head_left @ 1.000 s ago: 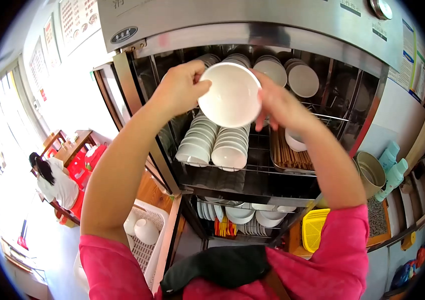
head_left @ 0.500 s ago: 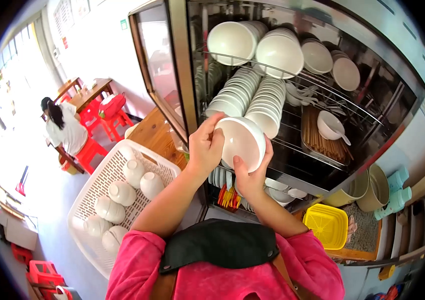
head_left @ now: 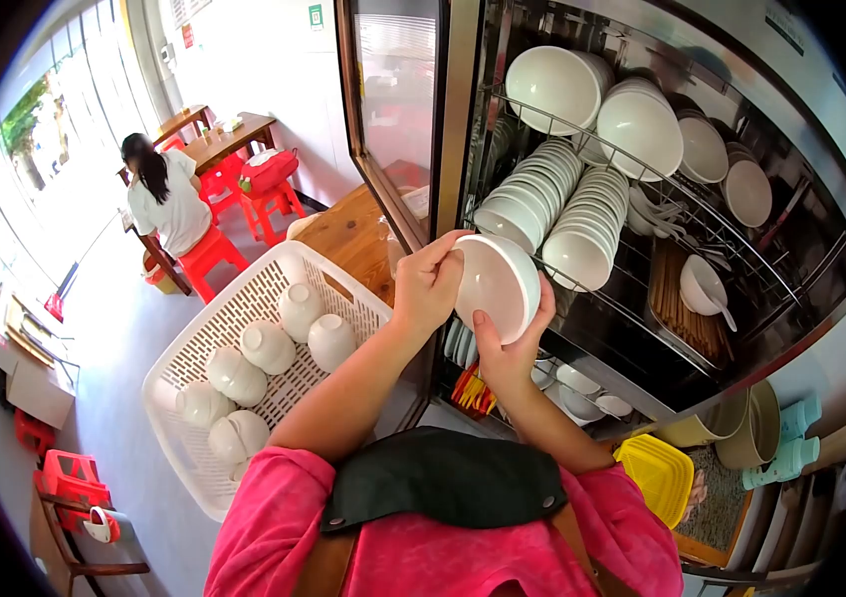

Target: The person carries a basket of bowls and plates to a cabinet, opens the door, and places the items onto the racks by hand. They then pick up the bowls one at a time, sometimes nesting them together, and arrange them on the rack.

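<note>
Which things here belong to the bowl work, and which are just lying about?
In hand: white bowl, held by left hand and right hand; loose bowls in white basket; stacked bowls in cabinet.
Lying about: yellow basket, chopsticks, teal bottles, red stools.

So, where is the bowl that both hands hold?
Head view, centre: the white bowl is gripped between the left hand and the right hand, just below-left of the stacked bowls in the open cabinet, right of the white basket.

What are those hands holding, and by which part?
A white bowl, held at its rim: the left hand grips the upper left edge, the right hand the lower edge.
</note>
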The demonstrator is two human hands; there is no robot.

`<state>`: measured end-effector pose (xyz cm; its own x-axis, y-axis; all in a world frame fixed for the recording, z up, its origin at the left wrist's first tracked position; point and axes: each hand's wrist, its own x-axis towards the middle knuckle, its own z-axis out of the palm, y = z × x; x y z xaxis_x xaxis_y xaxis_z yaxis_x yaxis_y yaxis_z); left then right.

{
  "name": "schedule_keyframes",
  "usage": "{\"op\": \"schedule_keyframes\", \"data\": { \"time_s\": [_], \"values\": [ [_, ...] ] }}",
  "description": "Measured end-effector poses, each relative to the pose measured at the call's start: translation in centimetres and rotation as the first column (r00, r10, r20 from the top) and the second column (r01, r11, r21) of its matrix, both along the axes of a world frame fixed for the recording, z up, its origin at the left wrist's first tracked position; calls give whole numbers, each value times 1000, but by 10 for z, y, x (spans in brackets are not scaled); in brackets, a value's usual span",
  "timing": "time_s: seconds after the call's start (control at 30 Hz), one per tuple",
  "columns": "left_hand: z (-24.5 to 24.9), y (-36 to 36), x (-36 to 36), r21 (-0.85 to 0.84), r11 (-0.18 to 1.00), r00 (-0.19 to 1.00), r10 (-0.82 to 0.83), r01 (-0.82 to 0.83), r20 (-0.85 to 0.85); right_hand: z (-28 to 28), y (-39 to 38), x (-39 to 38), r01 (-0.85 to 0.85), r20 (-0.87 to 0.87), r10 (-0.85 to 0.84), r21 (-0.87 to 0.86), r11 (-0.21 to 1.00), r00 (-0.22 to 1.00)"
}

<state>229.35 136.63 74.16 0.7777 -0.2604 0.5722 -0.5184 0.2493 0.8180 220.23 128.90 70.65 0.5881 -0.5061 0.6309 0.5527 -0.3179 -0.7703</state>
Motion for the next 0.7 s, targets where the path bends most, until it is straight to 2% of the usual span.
{"op": "schedule_keyframes", "data": {
  "time_s": [0.23,0.43,0.5,0.53,0.6,0.7],
  "values": [
    [-8,1,2,-15,1000,999,-8,8,-43,-4,-1,0,30,-29,-32,-59,998,999],
    [-21,0,10,-45,996,987,-88,82,-133,0,-1,-4,-69,1,69,-29,997,998],
    [-29,0,17,-141,957,936,-279,252,-216,-4,-5,-4,-113,20,114,-32,993,993],
    [-32,2,18,-140,958,935,-278,252,-219,-5,-7,-5,-113,18,114,-30,993,993],
    [-32,6,19,-178,916,889,-393,358,-235,-8,-11,-5,-116,-14,115,-62,991,993],
    [-24,14,13,-168,908,872,-416,384,-256,-11,-9,-5,-105,-10,104,-99,990,994]
  ]
}}
